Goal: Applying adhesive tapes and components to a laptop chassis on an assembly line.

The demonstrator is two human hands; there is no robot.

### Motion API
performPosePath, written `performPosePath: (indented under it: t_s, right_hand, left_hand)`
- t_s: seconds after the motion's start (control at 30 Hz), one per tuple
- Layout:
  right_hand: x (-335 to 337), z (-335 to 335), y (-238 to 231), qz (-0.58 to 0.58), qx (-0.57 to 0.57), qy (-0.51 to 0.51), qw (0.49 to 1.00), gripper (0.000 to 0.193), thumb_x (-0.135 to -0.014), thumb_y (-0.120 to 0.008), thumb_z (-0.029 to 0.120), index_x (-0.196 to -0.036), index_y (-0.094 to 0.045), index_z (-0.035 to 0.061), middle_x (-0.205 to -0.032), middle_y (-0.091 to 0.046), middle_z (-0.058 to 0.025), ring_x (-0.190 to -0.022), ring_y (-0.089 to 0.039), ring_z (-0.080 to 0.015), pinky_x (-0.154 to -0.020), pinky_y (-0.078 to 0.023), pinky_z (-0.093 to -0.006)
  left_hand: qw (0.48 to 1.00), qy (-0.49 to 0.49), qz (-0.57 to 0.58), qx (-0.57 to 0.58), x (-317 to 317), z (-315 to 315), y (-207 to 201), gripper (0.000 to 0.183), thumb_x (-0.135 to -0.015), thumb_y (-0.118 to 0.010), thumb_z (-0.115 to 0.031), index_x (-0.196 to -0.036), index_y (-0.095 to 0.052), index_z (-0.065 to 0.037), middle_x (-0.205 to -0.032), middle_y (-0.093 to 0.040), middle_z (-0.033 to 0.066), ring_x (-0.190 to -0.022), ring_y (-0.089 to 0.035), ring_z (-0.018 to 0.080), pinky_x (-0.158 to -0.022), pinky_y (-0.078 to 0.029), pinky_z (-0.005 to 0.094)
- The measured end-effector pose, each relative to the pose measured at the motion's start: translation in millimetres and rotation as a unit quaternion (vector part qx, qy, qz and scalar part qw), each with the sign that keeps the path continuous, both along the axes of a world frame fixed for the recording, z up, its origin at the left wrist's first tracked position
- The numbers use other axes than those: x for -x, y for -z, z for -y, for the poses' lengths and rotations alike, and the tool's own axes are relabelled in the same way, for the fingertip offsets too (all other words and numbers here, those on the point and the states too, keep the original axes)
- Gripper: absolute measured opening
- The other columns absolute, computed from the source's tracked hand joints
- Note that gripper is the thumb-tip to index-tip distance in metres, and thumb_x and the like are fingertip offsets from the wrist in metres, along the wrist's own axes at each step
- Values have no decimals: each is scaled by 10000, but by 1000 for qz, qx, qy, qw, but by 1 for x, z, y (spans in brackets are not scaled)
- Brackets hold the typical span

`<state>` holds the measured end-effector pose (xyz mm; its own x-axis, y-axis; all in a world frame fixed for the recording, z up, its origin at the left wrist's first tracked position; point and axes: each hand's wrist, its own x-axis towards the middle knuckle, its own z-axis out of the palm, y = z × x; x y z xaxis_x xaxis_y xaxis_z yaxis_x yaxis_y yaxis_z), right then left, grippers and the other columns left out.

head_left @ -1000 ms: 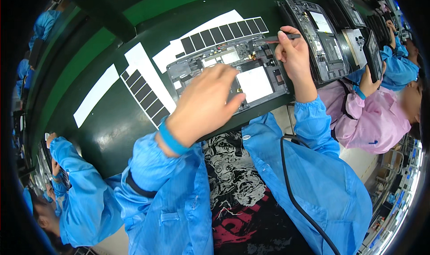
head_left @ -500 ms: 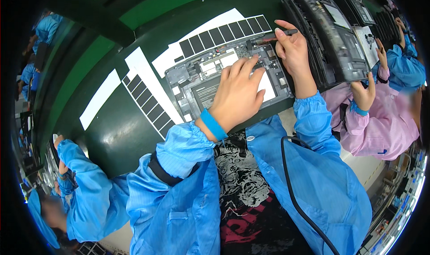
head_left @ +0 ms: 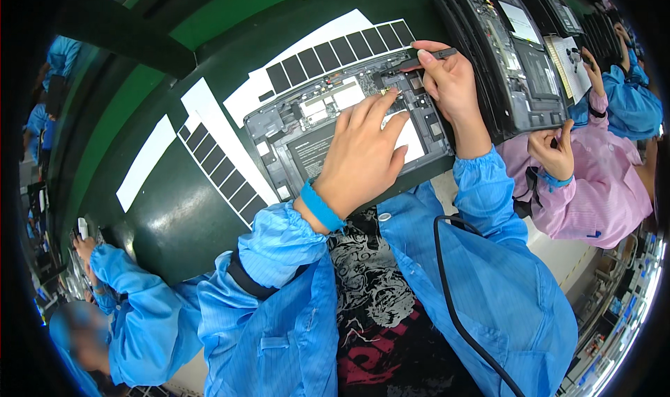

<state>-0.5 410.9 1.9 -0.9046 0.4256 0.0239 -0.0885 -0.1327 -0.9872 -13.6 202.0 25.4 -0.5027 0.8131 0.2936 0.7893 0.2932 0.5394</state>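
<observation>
An opened laptop base (head_left: 436,144) lies on the table in front of me, its circuit board, black battery and a white panel showing. My left hand (head_left: 363,156), a blue band round its wrist, rests over the base with fingers stretched out. Its index fingertip touches the board near the far right part; the palm hides some of the battery. My right hand (head_left: 453,83) pinches a slim black tool (head_left: 442,54) at the base's far right corner. The tool's thin end points left, down over the board; its exact kind is unclear.
Behind the base lies a white strip with black pads (head_left: 331,55); another such strip (head_left: 216,170) and a white paper strip (head_left: 146,163) lie left. Right stand stacked laptop bases (head_left: 481,97), the top one held by a co-worker's hand (head_left: 555,153). Another co-worker sits left.
My right hand and the black tool have dipped slightly toward the board. My left hand stays over the base. The co-worker's laptop base at right has tilted flatter, showing more of its inside.
</observation>
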Motion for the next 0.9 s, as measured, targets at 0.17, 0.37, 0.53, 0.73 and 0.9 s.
performPosePath:
  t_s: [0.17, 0.37, 0.53, 0.73, 0.9]
  right_hand:
    - [-1, 1, -1, 4, -9, 0, 1000, 212, -938, -620, 105, -1059, -630, -69, -709, -653, -73, -419, -388, -31, -384, -280, -204]
    - [-1, 3, -2, 8, -26, 10, 1000, 201, -935, -629, 109, -1027, -646, -69, -656, -614, -40, -418, -399, -38, -383, -282, -210]
    - [-3, 2, -1, 6, -40, 5, 999, 196, -932, -635, 110, -1011, -643, -69, -650, -613, -46, -416, -409, -41, -382, -291, -212]
    - [-4, 1, 0, 8, -39, 4, 999, 195, -931, -635, 113, -995, -628, -71, -662, -623, -59, -412, -418, -43, -377, -302, -215]
    - [-7, 8, -6, 12, -72, 39, 997, 165, -930, -629, 90, -988, -632, -65, -679, -631, -71, -445, -461, -48, -397, -335, -213]
  left_hand:
    - [1000, 0, -4, 2, 0, 0, -1, 398, -806, -675, -168, -1181, -596, -57, -1362, -485, 160, -1247, -447, 344, -1034, -352, 446]
    - [1000, 4, -6, 12, 2, 0, -2, 404, -810, -673, -170, -1189, -591, -59, -1361, -478, 166, -1240, -450, 344, -1035, -352, 443]
    - [1000, -12, -4, 10, 1, -2, -2, 462, -813, -686, -190, -1236, -565, -46, -1380, -449, 213, -1245, -441, 370, -1027, -357, 450]
    - [995, -50, -71, 49, 0, -11, 3, 582, -826, -686, -339, -1282, -533, -12, -1398, -413, 286, -1261, -421, 405, -993, -379, 459]
    - [969, -71, -197, 134, -3, -25, 6, 729, -815, -631, -536, -1295, -515, 0, -1320, -487, 322, -1215, -451, 410, -987, -374, 444]
